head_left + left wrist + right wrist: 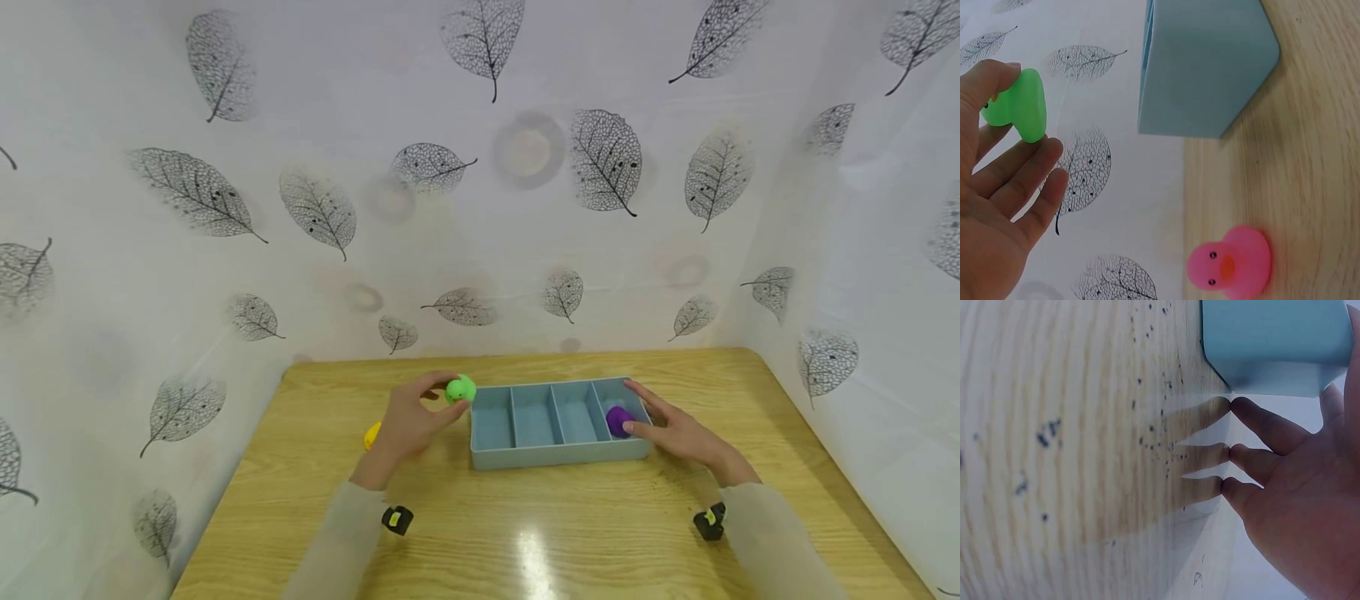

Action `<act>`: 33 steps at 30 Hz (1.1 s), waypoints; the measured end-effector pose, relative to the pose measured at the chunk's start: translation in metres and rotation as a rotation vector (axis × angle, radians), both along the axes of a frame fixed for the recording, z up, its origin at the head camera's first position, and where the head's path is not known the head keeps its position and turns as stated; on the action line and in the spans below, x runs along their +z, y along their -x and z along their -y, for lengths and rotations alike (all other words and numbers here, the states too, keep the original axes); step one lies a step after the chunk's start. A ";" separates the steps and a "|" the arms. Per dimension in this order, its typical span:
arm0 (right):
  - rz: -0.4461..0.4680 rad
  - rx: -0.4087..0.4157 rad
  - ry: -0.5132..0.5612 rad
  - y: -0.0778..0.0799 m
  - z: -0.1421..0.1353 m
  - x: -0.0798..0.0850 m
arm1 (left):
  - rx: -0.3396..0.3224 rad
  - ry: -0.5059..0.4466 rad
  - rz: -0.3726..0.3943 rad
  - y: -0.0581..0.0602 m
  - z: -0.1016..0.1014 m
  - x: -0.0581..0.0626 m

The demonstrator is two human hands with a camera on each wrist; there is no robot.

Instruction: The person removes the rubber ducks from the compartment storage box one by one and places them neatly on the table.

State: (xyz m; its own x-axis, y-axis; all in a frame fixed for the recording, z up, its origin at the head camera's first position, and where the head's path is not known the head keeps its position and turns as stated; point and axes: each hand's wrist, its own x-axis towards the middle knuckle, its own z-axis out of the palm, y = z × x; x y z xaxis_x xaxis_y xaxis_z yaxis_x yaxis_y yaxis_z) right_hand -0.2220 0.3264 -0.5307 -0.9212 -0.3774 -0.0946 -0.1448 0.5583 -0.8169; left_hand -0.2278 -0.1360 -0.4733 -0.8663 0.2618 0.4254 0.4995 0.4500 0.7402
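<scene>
My left hand [411, 418] pinches a small green rubber duck [461, 389] between thumb and fingertips, just off the left end of a blue-grey tray [558, 455]. The left wrist view shows the green duck [1032, 106] held up, the other fingers spread below it. A purple toy [618, 420] sits in the tray's rightmost compartment. My right hand [681, 432] lies at that end, its index finger at the back corner and its thumb reaching over the rim beside the purple toy. In the right wrist view its other fingertips [1233, 450] touch the table.
Partly hidden behind my left wrist is a yellow toy [372, 435]. A pink rubber duck [1235, 265] stands on the wooden table [465, 533] near the tray. Leaf-printed sheeting [525, 250] rises behind the table and along both sides.
</scene>
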 end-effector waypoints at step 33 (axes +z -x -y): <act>0.006 -0.002 0.014 0.001 0.000 -0.004 | 0.214 0.075 -0.003 -0.012 0.084 -0.015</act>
